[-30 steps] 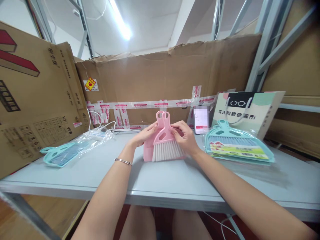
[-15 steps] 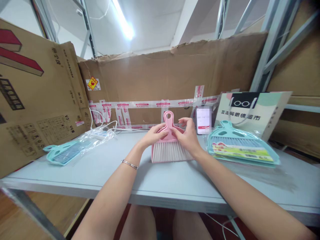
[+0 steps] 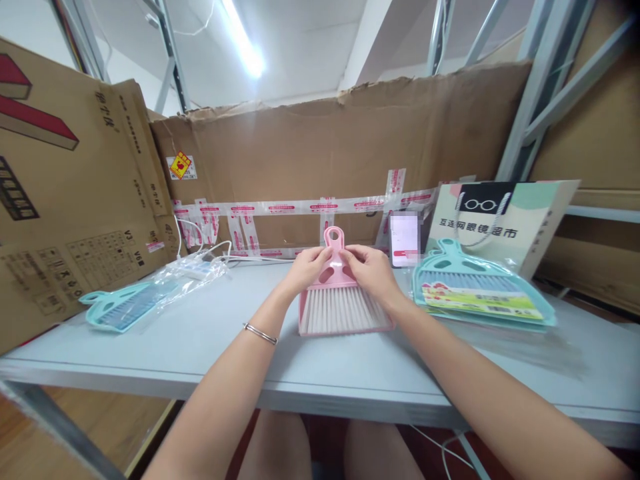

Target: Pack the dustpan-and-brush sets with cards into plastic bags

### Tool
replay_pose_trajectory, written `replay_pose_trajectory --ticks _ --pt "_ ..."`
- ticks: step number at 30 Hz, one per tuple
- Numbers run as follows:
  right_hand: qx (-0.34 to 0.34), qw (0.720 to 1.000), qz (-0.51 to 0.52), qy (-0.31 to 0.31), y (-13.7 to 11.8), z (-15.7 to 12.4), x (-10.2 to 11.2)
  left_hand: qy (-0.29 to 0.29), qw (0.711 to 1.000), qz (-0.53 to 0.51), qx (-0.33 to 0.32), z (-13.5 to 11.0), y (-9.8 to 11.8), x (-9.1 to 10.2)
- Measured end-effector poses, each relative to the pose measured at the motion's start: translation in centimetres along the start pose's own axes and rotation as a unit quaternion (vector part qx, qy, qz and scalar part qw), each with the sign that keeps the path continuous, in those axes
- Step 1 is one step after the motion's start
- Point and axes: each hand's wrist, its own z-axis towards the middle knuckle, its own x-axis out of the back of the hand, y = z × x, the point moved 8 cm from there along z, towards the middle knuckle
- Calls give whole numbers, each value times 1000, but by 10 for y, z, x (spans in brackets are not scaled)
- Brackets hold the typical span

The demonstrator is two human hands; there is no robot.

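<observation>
In the middle of the table stands a pink hand brush (image 3: 342, 308) with pale bristles, nested against a pink dustpan (image 3: 303, 315). The bristles point down toward me and the looped handle is at the top. My left hand (image 3: 309, 269) is closed around the left side of the handle's base, thumb in front. On the opposite side my right hand (image 3: 371, 272) grips the handle's base the same way. Its fingers go behind the dustpan, where I cannot see them. Both thumbs press close together on the handle.
Wrapped teal brush-and-dustpan sets (image 3: 480, 287) lie at the right, before a paper bag (image 3: 540, 213). A phone (image 3: 405, 240) leans at the back. Another teal dustpan set (image 3: 120, 307) and clear plastic lie left. Cardboard boxes (image 3: 300, 147) wall the table (image 3: 220, 353).
My right fingers, raised off the handle before, have closed onto it. Both thumbs have moved up toward the loop. The brush and dustpan have tilted or shifted slightly toward me.
</observation>
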Motion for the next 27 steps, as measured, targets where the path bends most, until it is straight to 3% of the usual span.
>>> replay_pose_trajectory --ticks 5,13,27 --pt "-22 1000 22 3 3 1 0 23 999 2 42 -3 -2 3" --pt "-126 983 110 -71 15 5 -7 25 999 -4 45 -6 2 1" --pt "-108 992 57 -21 21 10 -1 30 998 -9 47 -6 4 0"
